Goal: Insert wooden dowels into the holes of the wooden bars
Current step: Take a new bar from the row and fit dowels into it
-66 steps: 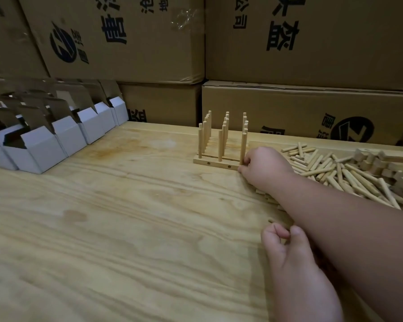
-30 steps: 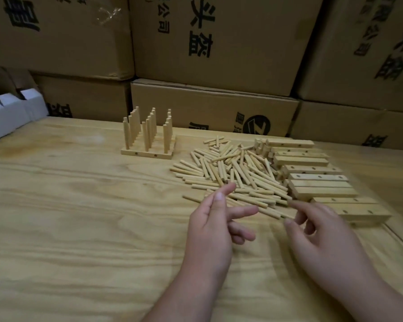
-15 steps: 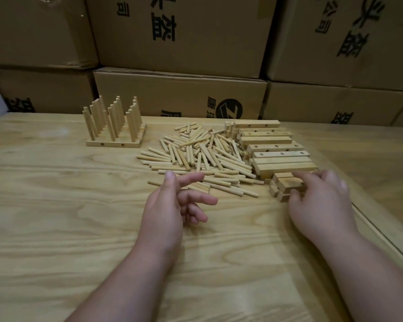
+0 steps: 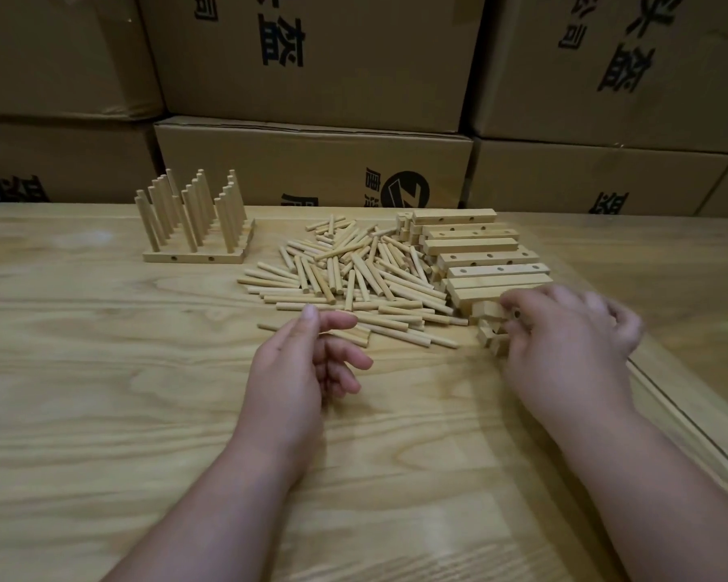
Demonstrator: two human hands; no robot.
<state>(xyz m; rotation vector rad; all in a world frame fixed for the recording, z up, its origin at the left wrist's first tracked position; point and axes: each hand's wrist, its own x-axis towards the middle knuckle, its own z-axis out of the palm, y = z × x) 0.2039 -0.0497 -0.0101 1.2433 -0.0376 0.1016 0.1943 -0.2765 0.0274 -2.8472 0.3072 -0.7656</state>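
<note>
Right hand (image 4: 564, 342) grips a wooden bar (image 4: 490, 310); left hand (image 4: 299, 363) empty.

Loose pale wooden dowels (image 4: 354, 279) lie scattered flat mid-desk. Just right, drilled wooden bars (image 4: 486, 258) sit stacked lengthwise, holes showing. Far left, a finished rack (image 4: 194, 228) stands, dowels upright in perhaps several bars side by side.

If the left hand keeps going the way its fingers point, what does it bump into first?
Probably the loose dowels: the left hand points forward and slightly right, with the pile's near edge just past its fingertips. How high the hand is above the table is unclear.
</note>
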